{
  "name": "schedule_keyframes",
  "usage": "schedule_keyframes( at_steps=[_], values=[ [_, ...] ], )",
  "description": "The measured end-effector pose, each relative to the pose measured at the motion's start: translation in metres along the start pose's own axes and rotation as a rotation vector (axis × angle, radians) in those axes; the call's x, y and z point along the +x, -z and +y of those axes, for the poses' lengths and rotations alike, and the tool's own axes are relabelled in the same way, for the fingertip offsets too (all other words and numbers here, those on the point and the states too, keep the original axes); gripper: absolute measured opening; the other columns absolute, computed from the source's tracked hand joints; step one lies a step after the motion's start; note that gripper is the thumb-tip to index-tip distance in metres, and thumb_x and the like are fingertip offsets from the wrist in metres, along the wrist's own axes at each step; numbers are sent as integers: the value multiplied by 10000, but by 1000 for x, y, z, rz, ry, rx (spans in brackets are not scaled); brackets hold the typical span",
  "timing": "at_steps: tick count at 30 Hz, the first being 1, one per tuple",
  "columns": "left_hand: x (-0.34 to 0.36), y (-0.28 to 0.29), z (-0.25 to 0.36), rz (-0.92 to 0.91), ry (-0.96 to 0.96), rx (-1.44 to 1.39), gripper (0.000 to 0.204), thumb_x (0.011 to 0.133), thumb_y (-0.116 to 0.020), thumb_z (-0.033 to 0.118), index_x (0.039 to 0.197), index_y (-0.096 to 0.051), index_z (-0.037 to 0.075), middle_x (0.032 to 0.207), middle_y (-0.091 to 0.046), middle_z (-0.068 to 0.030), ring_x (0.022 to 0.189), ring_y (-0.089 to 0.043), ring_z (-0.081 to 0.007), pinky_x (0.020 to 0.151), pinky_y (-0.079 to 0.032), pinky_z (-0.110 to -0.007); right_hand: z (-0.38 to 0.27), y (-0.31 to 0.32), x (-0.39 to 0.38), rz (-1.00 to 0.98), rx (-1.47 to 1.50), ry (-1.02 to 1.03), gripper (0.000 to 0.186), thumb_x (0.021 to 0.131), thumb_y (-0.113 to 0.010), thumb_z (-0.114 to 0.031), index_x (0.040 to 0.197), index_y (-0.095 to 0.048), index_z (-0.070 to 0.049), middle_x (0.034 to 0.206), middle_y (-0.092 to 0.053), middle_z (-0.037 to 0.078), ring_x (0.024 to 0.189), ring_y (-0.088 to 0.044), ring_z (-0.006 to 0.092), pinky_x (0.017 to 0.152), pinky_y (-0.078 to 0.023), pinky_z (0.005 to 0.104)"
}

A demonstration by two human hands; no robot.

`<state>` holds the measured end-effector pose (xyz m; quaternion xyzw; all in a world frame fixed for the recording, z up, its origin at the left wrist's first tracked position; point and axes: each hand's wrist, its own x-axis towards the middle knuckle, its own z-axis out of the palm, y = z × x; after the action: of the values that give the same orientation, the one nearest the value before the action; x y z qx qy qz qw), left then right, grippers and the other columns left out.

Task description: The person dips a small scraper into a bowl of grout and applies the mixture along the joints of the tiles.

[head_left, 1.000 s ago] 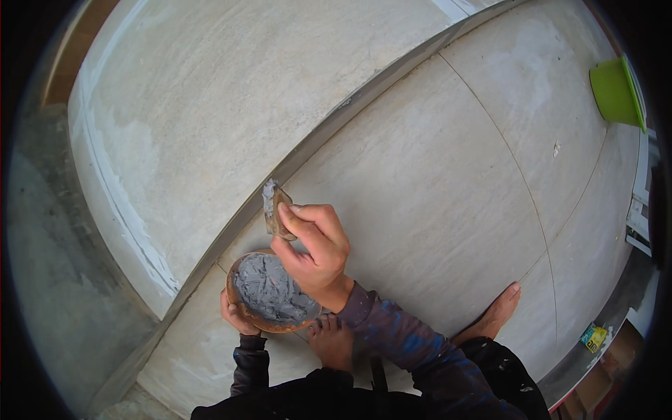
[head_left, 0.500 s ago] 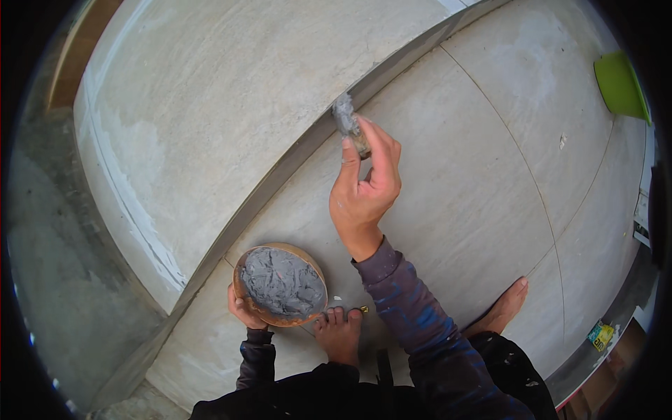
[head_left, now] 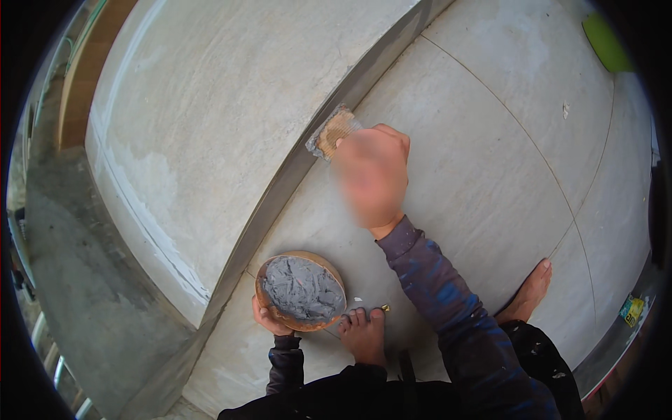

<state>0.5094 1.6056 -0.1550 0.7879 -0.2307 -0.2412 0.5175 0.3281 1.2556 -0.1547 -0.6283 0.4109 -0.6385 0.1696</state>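
Observation:
My left hand (head_left: 269,318) is closed on the rim and side of a round brown bowl (head_left: 325,323). Thick grey paste (head_left: 301,288), like wet cement, fills the bowl. Further up, my right hand (head_left: 373,175), its fingers partly blurred, grips a small flat tan spreader (head_left: 334,133) with a ridged face and grey-smeared edges. The spreader's far edge meets the narrow upright face of the raised step (head_left: 276,183), near its top corner. Whether paste lies under the spreader is hidden.
Grey tiles with thin joints form the lower floor (head_left: 483,154). The raised slab (head_left: 210,105) lies on the left, with white smears along its far side. A green tub (head_left: 605,43) stands at upper right, a small yellow-green packet (head_left: 631,311) at lower right. My bare feet (head_left: 365,337) are near the bowl.
My right hand has turned and brought the spreader flat to the step's face; the grey lump it carried no longer shows. The bowl stays in my left hand. The view has shifted slightly.

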Motion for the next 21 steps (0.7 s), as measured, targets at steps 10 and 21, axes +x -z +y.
schedule_keyframes(
  at_steps=[10,21],
  values=[
    [-3,5,1,16,-13,10,878,948,-529,786,1198,-626,-50,1075,-634,-74,997,-627,-186,889,-520,-360,38,-24,14,42,-36,241,389,654,-750,131,987,-721,-68,1045,-637,53,955,-600,277,750,-514,371],
    [1,16,-12,3,13,-10,895,942,-524,788,1233,-622,-53,1112,-647,-95,1025,-639,-202,911,-527,-374,-14,3,6,-96,230,-378,385,771,-776,120,1137,-711,17,1108,-657,105,850,-667,206,709,-564,310]
  ],
)
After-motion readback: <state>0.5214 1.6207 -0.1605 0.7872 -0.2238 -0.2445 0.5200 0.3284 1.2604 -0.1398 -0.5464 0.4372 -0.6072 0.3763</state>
